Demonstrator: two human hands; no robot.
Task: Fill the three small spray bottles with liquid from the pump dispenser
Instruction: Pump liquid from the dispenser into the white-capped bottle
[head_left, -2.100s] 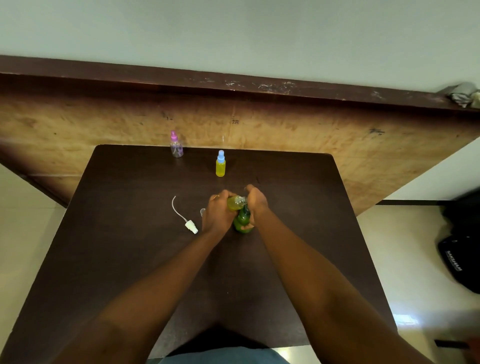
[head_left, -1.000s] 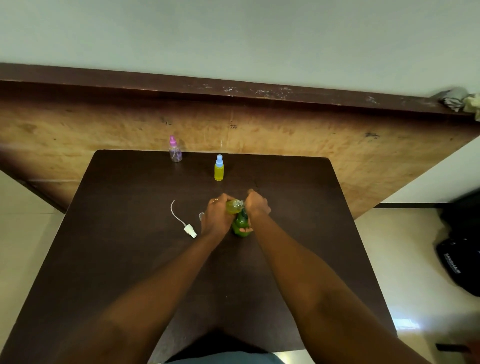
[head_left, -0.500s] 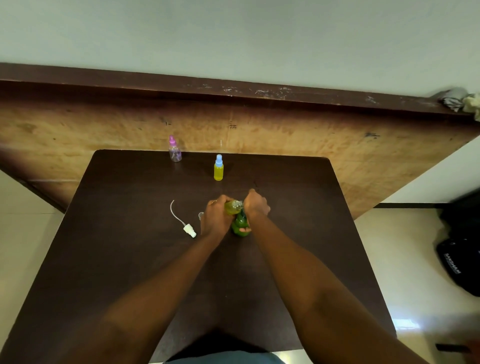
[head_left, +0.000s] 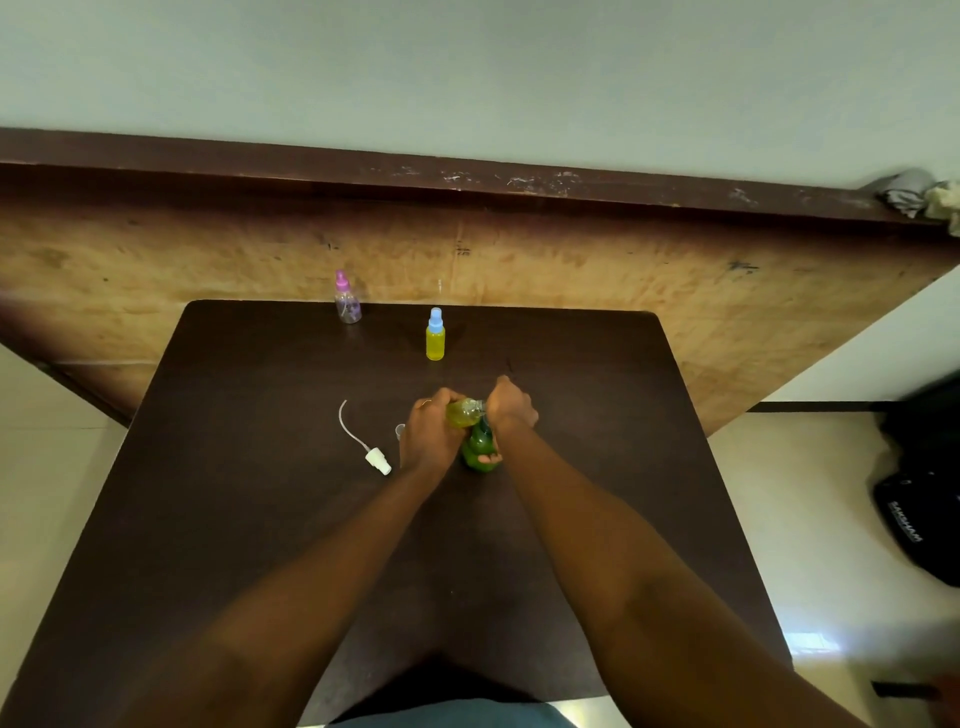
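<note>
1. Hands meet mid-surface (head_left: 249, 519): the left hand (head_left: 431, 439) grips a tilted small spray bottle (head_left: 464, 413), neck toward the spout, apparently to catch liquid. The right hand (head_left: 511, 410) curls round the green pump dispenser (head_left: 480, 449).
2. That bottle sits between both hands, above the dispenser.
3. A loose spray head (head_left: 376, 460) lies just left. The yellow-filled blue-capped bottle (head_left: 435, 340) and the clear pink-capped bottle (head_left: 347, 301) stand beyond.

Table (head_left: 234, 519): dark wood-look top, smooth, matt. Rear panel (head_left: 571, 270): raw plywood, stained, scuffed. Pump dispenser (head_left: 479, 452): translucent green plastic, glossy. Held spray bottle (head_left: 464, 413), pink-capped bottle (head_left: 347, 299), blue-capped bottle (head_left: 435, 335): clear plastic. Floor (head_left: 810, 545): glossy tile.
</note>
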